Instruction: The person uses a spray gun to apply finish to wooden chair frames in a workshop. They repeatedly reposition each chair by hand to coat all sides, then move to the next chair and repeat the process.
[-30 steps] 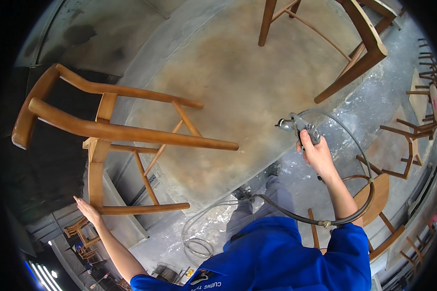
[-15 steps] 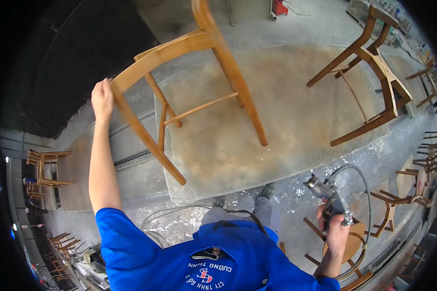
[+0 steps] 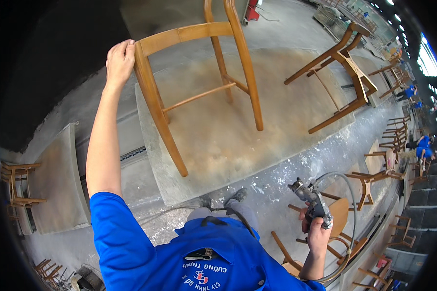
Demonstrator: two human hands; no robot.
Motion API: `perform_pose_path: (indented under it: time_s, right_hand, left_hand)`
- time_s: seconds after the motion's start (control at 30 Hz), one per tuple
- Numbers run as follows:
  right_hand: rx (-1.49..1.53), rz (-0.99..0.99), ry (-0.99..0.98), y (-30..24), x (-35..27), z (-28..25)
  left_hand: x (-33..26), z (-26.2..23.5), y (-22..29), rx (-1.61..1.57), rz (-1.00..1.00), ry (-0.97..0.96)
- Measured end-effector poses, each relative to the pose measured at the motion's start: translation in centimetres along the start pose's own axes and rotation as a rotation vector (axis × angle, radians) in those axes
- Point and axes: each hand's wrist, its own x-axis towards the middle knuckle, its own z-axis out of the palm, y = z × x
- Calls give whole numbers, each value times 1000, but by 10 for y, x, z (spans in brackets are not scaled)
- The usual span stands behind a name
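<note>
My left hand [image 3: 120,63] is stretched far forward, its fingers closed over the corner where a leg meets the rail of a brown wooden chair frame [image 3: 182,35]. The chair has no seat in it, and its upper part runs out of view at the top. Low on the right, my right hand [image 3: 317,234] grips a metal spray gun [image 3: 310,198] by its handle, the nozzle end pointing forward and left, away from the chair. A grey hose [image 3: 352,186] loops from the gun. No spray can be made out.
Under the chair lies a large stained board [image 3: 199,155]. Another chair frame [image 3: 357,72] stands on its right part. More chairs [image 3: 395,133] line the right side, with distant people [image 3: 422,145] in blue. At far left stands a chair [image 3: 17,182] beside another board [image 3: 58,184].
The chair has turned, its legs now standing more upright in the picture. My left hand stays on its corner and has shifted forward. My whole view has swung rightward; the spray gun remains held low.
</note>
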Motion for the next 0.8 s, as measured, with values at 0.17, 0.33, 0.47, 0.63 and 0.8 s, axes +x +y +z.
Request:
perform_pose_path:
  time_s: [0.17, 0.33, 0.47, 0.63, 0.8]
  right_hand:
    - [-110, -31, 74, -2, -22, 6]
    - [19, -45, 147, -15, -32, 1]
    - [189, -116, 90, -33, -39, -1]
    - [87, -210, 193, -44, -34, 8]
    - [152, -268, 141, -46, -36, 14]
  left_hand:
    - [2, 3, -5, -24, 54, -55]
    - [6, 7, -13, -368, -75, -14]
    - [11, 8, -19, -458, -141, -92]
    - [9, 8, -16, -514, -139, -172]
    - [-2, 6, -6, -476, -117, -181]
